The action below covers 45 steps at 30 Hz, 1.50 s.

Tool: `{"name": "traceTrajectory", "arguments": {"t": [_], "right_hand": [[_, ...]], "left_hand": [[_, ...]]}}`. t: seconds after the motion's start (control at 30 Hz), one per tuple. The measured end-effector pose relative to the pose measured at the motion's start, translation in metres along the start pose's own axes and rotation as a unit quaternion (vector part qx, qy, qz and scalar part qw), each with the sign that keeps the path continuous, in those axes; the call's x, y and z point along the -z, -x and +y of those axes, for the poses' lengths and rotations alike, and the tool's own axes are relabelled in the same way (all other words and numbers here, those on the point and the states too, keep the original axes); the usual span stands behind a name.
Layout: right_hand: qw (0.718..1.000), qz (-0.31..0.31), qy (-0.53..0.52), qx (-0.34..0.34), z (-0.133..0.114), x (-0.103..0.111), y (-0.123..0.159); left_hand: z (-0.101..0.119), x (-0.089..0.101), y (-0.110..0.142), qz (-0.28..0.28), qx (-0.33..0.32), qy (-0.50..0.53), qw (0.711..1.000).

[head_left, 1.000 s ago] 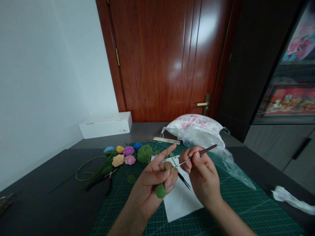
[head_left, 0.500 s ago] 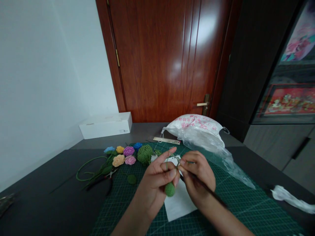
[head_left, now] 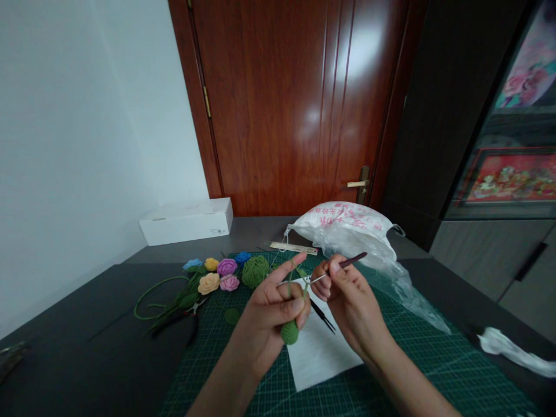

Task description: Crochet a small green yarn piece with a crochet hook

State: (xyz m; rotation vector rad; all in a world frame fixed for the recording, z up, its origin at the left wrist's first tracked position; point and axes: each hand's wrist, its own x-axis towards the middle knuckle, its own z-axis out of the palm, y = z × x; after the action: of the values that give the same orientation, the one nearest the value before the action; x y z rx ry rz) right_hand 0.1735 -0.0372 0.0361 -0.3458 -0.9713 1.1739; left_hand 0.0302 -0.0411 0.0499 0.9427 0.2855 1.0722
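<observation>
The left hand point(head_left: 269, 324) is half curled, index finger raised, with green yarn point(head_left: 292, 284) running up across the fingers and one green crocheted ball point(head_left: 289, 333) held at its lower edge. The right hand point(head_left: 347, 301) pinches one dark-handled crochet hook point(head_left: 351, 262) between thumb and fingers, its metal tip near the yarn. Below them, black tweezers point(head_left: 322, 316) lie on a white paper sheet point(head_left: 324, 353) on a green cutting mat point(head_left: 438, 370). Far left sit six crocheted roses point(head_left: 216, 273), one green yarn ball point(head_left: 255, 272) and one small green crocheted disc point(head_left: 232, 316). Far right, a plastic bag point(head_left: 343, 223) bears pink print, too blurred to read.
</observation>
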Motion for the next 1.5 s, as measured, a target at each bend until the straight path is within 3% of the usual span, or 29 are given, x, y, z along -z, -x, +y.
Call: {"name": "traceTrajectory", "arguments": {"t": [0.1,0.13,0.2,0.3,0.37,0.43,0.5,0.6,0.73,0.83,0.9,1.0,1.07,1.1,1.13,1.2,1.27,1.33,1.4,1.5], "right_hand": [[0.985,0.008,0.149,0.089,0.004,0.005,0.003],[0.963,0.018,0.225,0.148,0.005,0.008,0.005],[0.889,-0.018,0.371,0.268,0.004,0.014,0.008],[0.837,-0.031,0.437,0.328,0.003,0.018,0.011],[0.851,-0.033,0.396,0.343,0.004,0.017,0.011],[0.898,-0.006,0.308,0.314,0.005,0.014,0.010],[0.945,0.041,0.211,0.247,0.005,0.011,0.007],[0.987,0.048,0.081,0.131,0.001,0.008,0.003],[0.999,0.012,-0.007,0.029,-0.001,0.005,-0.002],[0.995,0.000,0.075,0.059,0.001,0.007,-0.002],[0.964,-0.010,0.219,0.152,0.003,0.010,0.001],[0.840,-0.051,0.445,0.307,0.004,0.017,0.005],[0.781,-0.059,0.490,0.382,0.005,0.020,0.007],[0.774,-0.056,0.480,0.410,0.005,0.020,0.008],[0.782,-0.052,0.452,0.426,0.006,0.020,0.008],[0.844,-0.022,0.358,0.399,0.006,0.018,0.007],[0.922,0.031,0.239,0.304,0.005,0.015,0.005],[0.972,0.048,0.125,0.192,0.002,0.013,0.002],[0.995,0.040,0.027,0.092,-0.001,0.010,-0.002],[0.999,0.023,-0.039,0.009,-0.001,0.007,-0.005]], "left_hand": [[-0.006,-0.005,0.002,0.048,-0.035,-0.089,0.994],[-0.009,-0.006,0.003,0.063,-0.042,-0.103,0.992],[-0.013,-0.009,0.004,0.082,-0.054,-0.109,0.989],[-0.015,-0.009,0.003,0.064,-0.026,-0.045,0.997],[-0.013,-0.006,0.002,0.027,0.019,0.025,0.999],[-0.009,-0.003,0.000,0.001,0.049,0.080,0.996],[-0.005,-0.002,0.000,-0.007,0.051,0.105,0.993],[0.001,-0.001,0.001,-0.013,0.049,0.111,0.993],[0.001,-0.003,0.002,-0.011,0.024,0.050,0.998],[-0.006,-0.004,0.003,0.027,-0.034,-0.060,0.997],[-0.014,-0.003,0.004,0.046,-0.061,-0.117,0.990],[-0.022,-0.001,0.003,0.053,-0.082,-0.144,0.985],[-0.022,-0.001,0.001,0.049,-0.066,-0.118,0.990],[-0.020,-0.001,0.001,0.036,-0.043,-0.084,0.995],[-0.018,-0.001,0.001,0.018,-0.014,-0.042,0.999],[-0.012,-0.001,0.001,-0.018,0.026,0.038,0.999],[-0.007,0.000,0.001,-0.030,0.045,0.088,0.995],[-0.003,0.000,0.002,-0.030,0.050,0.108,0.992],[-0.001,0.001,0.002,-0.036,0.051,0.111,0.992],[-0.001,0.000,0.001,-0.038,0.030,0.074,0.996]]}}
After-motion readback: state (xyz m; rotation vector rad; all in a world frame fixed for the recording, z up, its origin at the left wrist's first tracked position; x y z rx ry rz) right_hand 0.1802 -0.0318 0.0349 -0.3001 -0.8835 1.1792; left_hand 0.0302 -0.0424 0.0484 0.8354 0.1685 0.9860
